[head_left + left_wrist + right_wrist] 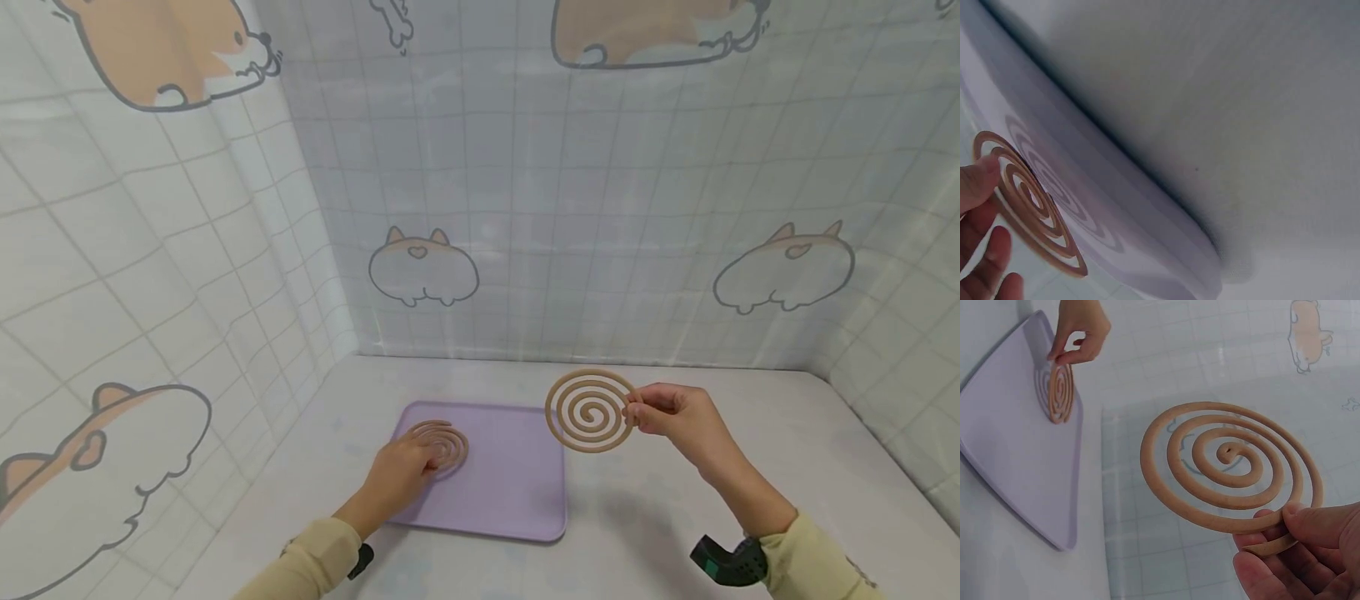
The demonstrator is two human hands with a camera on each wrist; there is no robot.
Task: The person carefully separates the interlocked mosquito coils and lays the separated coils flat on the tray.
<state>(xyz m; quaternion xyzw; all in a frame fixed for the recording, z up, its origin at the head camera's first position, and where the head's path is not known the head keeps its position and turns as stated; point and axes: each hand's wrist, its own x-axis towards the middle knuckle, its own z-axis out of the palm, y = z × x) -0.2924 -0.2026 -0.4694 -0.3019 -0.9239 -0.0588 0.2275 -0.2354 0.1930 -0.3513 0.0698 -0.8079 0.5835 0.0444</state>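
My right hand (678, 417) pinches a tan mosquito coil (564, 427) by its outer ring, thumb on one face and fingers behind. It is held up right of the tray, its spiral facing the head camera; in the right wrist view this coil (1166, 481) shows a small slot at its centre. My left hand (401, 471) pinches a second mosquito coil (459, 446) at its edge. That coil (1038, 209) is raised just over the lilac tray (510, 492), casting a spiral shadow on it in the left wrist view.
The tray lies on a white table (637, 517), left of centre. Grid-patterned sheets with cartoon dogs form a back wall (570, 208), a left wall (187, 250) and a right wall (915, 333) around the table. A black wrist device (731, 560) sits below the right sleeve.
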